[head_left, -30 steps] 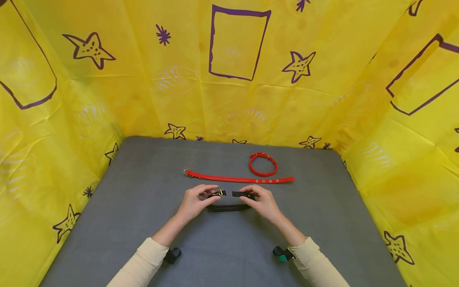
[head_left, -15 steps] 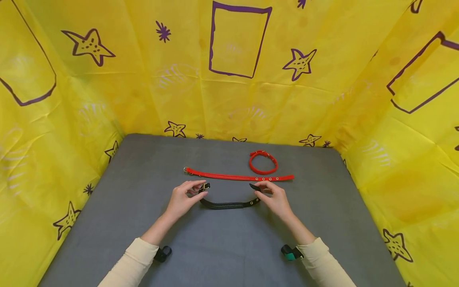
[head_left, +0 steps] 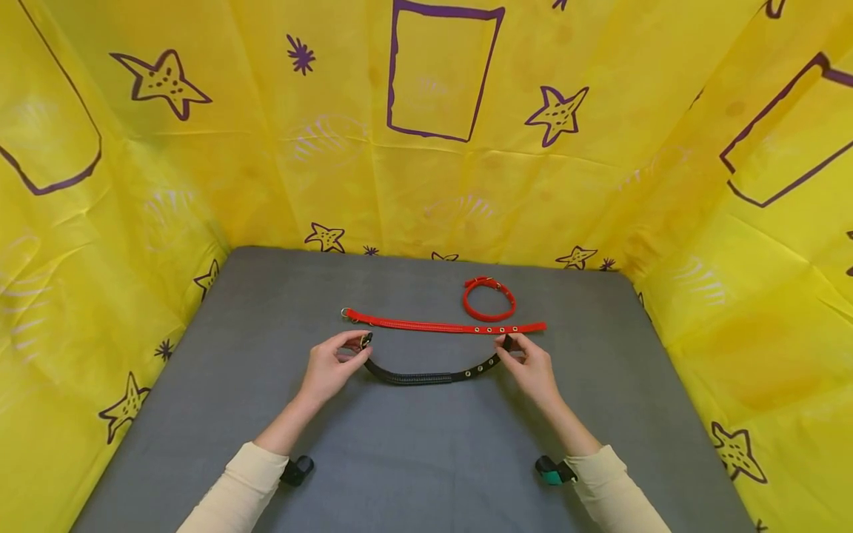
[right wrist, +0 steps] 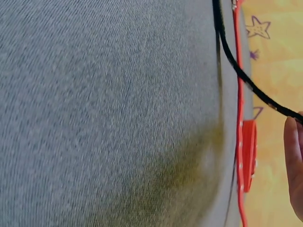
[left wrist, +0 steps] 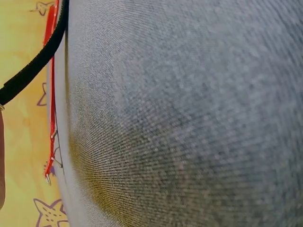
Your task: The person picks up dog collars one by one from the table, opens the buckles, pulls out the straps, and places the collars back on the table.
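A black collar (head_left: 420,378) with a padded middle bows downward between my two hands, unbuckled, with both ends raised off the grey table. My left hand (head_left: 328,368) pinches its buckle end between thumb and fingers. At the other end, past the metal eyelets, my right hand (head_left: 529,368) pinches the strap tip. In the left wrist view the black collar (left wrist: 33,66) curves up toward the edge of my hand; the right wrist view shows the collar (right wrist: 251,85) rising to my fingertips (right wrist: 292,142).
Just beyond the hands a red collar (head_left: 420,326) lies stretched straight, ring end at left, eyelets at right. Behind it a second red collar (head_left: 489,317) lies fastened in a loop. Yellow patterned cloth walls (head_left: 426,185) enclose the back and sides of the grey table (head_left: 426,459).
My hands have moved apart, left hand leftward and right hand rightward. The black collar has opened from a folded loop into a wide, shallow curve. The red collars have stayed put.
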Demonstrator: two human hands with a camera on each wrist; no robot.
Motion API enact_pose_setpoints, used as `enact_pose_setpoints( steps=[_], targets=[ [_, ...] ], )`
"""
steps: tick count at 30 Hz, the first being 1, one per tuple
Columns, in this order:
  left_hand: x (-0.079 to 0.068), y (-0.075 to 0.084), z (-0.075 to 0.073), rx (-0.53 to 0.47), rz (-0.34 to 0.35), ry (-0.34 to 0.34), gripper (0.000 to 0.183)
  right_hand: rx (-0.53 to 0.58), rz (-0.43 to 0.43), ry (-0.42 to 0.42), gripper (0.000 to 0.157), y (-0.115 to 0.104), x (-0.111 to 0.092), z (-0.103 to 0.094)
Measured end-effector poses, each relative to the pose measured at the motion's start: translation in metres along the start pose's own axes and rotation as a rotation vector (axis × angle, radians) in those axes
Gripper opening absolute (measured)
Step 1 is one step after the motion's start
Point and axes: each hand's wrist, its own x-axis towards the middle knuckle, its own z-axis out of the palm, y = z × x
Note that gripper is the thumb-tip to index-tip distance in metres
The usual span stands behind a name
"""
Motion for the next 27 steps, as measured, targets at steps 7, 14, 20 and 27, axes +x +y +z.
enact_pose_setpoints(
  steps=[7,14,20,27],
  targets=[
    [0.005,0.032,-0.009,-0.053,-0.101,0.008,0.027,0.007,0.032,0.027,0.014,-0.028,-0.001,-0.018],
    [0.012,-0.005,-0.005,-0.069,-0.197,0.06,0.031,0.155,0.113,0.049,0.017,-0.014,0.007,-0.029],
    [0.019,-0.015,-0.003,-0.018,-0.222,0.031,0.03,0.191,0.227,0.097,0.016,0.024,0.013,-0.025],
    [0.023,-0.022,-0.001,0.064,-0.259,0.002,0.02,0.111,0.301,0.136,0.015,0.04,0.011,-0.023]
  ],
)
